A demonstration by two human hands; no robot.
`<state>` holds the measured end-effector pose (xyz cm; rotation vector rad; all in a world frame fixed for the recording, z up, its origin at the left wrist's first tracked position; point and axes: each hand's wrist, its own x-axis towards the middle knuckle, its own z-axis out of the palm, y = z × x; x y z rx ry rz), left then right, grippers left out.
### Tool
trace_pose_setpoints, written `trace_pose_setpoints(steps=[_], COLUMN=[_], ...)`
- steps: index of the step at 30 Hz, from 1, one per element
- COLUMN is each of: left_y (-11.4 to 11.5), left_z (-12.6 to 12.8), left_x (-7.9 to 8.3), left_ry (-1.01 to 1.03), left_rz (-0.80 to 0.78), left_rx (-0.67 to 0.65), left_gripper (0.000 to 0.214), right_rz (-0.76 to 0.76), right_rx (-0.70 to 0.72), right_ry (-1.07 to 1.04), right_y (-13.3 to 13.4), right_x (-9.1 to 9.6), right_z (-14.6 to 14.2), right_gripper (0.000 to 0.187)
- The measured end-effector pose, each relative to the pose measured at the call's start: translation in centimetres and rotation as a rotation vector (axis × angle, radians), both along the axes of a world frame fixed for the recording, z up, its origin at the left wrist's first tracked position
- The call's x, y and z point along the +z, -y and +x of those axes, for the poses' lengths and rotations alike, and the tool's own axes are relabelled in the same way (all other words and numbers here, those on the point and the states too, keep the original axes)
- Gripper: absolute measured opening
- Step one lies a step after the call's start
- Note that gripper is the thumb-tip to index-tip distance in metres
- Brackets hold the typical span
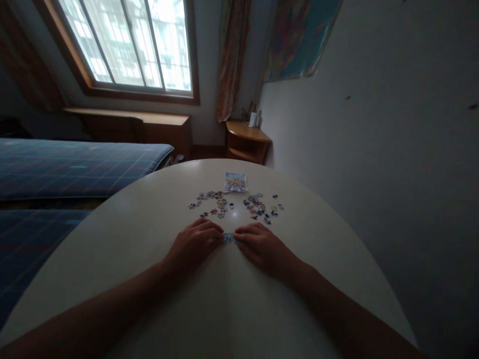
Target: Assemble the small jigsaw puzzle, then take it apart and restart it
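Both my hands rest on a round white table (149, 239), fingertips meeting over a few joined blue puzzle pieces (229, 238). My left hand (196, 243) pinches the left end of these pieces with curled fingers. My right hand (262, 247) pinches the right end the same way. Beyond the hands lie two loose clusters of small puzzle pieces, one on the left (214, 203) and one on the right (262, 205). A small colourful picture card (235, 182) lies flat behind them.
A bed with a blue checked cover (75, 164) runs along the table's left side. A grey wall (374, 149) stands close on the right. A wooden corner shelf (247, 139) and a window (130, 45) are at the back.
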<state>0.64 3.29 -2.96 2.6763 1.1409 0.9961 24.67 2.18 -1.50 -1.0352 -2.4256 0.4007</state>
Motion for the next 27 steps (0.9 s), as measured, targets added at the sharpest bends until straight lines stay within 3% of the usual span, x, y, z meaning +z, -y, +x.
trace_pose_setpoints(steps=[27], left_y=[0.29], left_z=[0.64], left_x=[-0.05], left_ry=[0.046], left_rz=[-0.058], left_rx=[0.001], left_gripper=[0.009], right_rz=[0.041], right_rx=[0.024], right_ry=[-0.006], right_y=[0.19], right_x=[0.25], right_z=[-0.22], right_gripper=[0.027])
